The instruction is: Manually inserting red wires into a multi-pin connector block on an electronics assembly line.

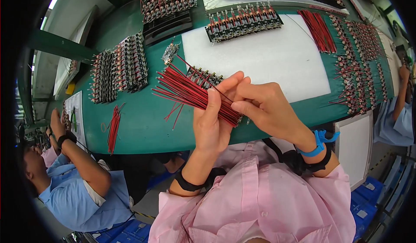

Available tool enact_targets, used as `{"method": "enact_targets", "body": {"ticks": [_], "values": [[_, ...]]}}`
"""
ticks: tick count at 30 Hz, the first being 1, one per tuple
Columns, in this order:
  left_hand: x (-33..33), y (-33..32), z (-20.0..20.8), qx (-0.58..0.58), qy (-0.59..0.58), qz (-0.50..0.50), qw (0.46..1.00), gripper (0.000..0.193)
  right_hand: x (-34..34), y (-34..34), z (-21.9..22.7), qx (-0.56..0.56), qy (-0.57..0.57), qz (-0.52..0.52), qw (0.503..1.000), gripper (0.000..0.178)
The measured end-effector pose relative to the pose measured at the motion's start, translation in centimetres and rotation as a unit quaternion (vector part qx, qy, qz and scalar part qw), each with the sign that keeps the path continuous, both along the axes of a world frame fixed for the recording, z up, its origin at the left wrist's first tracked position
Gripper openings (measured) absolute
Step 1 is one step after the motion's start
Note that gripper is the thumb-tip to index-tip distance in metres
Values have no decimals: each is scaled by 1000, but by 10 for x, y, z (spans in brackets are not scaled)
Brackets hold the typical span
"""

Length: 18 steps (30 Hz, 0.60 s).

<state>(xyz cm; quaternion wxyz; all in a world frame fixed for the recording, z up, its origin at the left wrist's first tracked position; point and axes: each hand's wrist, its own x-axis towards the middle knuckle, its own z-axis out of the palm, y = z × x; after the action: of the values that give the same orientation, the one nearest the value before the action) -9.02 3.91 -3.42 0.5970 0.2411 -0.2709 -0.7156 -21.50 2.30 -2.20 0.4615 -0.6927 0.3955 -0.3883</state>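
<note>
Our green surface (143, 132) spreads before us. Over its near edge, our left hand (210, 132) clasps a bundle of red and black wires (186, 87); our right hand (266, 108) pinches one wire (187, 63). Beyond, a white sheet (273, 65) carries circuit boards (245, 24) along its far edge.

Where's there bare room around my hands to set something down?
The white sheet is mostly bare between the row of boards and your right hand. The green table has room between the small wire bundle and your left hand. Crowded: the right-end boards and the left-side stacks.
</note>
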Motion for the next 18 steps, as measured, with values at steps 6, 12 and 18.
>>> {"method": "enact_targets", "body": {"ticks": [6, 12, 18], "values": [[17, -2, -19, 3, 9, 20, 1000, 28, -3, -11, 8, 233, -145, -4, 961, 5], [8, 8, 2, 73, -182, 42, 980, 14, 6, -14, 4, 246, -203, -2, 948, 6], [15, 10, -5, 51, -210, 41, 975, 8, 10, -12, 4, 204, -167, -12, 965, 8]]}}
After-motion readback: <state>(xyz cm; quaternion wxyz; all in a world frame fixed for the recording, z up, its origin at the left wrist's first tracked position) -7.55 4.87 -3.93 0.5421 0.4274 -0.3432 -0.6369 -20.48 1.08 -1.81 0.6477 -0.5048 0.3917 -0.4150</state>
